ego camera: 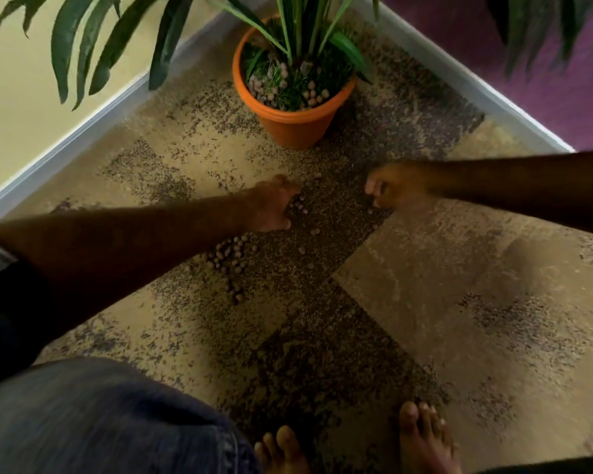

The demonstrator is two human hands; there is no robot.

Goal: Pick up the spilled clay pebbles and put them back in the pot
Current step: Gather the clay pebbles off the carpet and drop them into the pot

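An orange pot (pixel 297 126) with a green plant stands in the corner, with clay pebbles lying on its soil. More clay pebbles (pixel 228 256) lie spilled on the carpet in front of it, in a loose heap under my left forearm and scattered toward the right. My left hand (pixel 274 208) is down on the carpet with its fingers curled around several pebbles. My right hand (pixel 389 189) is low at the carpet on the other side of the dark strip, fingers curled, with a pebble or two beside it; whether it holds any is unclear.
The mottled beige and brown carpet (pixel 425 285) fills the floor. White skirting boards (pixel 65 145) meet behind the pot, under a yellow wall on the left and a purple wall on the right. Long leaves hang over the pot. My bare feet (pixel 421 439) and a denim-clad knee are at the bottom.
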